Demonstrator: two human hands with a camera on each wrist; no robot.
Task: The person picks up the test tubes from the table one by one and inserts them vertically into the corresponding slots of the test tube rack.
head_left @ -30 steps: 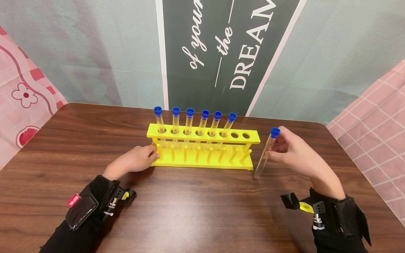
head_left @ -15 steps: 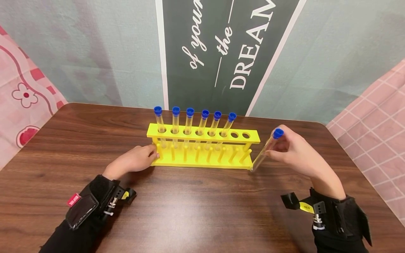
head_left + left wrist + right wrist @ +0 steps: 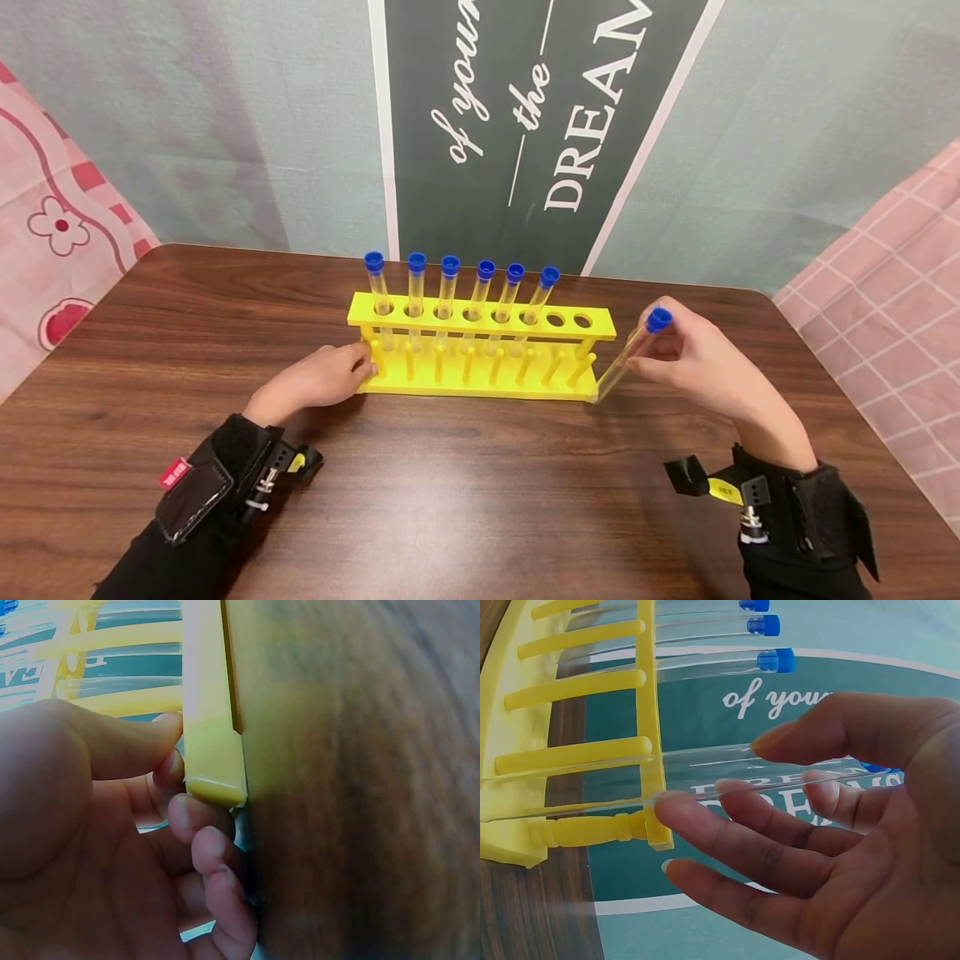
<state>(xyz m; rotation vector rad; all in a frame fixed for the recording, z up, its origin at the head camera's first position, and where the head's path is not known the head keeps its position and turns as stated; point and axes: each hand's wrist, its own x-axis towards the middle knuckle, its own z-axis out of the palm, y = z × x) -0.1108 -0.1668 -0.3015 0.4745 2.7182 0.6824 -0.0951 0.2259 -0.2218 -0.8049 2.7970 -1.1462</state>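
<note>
Yellow plastic fills the middle of what I see: a test-tube rack standing on the dark wooden table. At its left end my left hand rests on the table, fingers curled against the corner of the base; in my left wrist view the thumb and fingertips pinch that yellow corner between them. Moving right along the top rail, six clear tubes with blue caps stand in the holes, the leftmost ones close to upright and the ones further right leaning a little to the right. After them come two open holes at the right end of the rail. Just beyond the rack's right end, my right hand holds a seventh clear tube near its blue cap, thumb above and fingers below, pinching the glass lightly with the fingers only partly bent. The tube slants, cap up to the right and rounded bottom down to the left, its bottom at the right corner of the rack's base; whether it touches the base or the table I cannot tell. My right wrist view shows the glass lying across my fingertips beside the rack's end post. Both wrists wear black straps.
</note>
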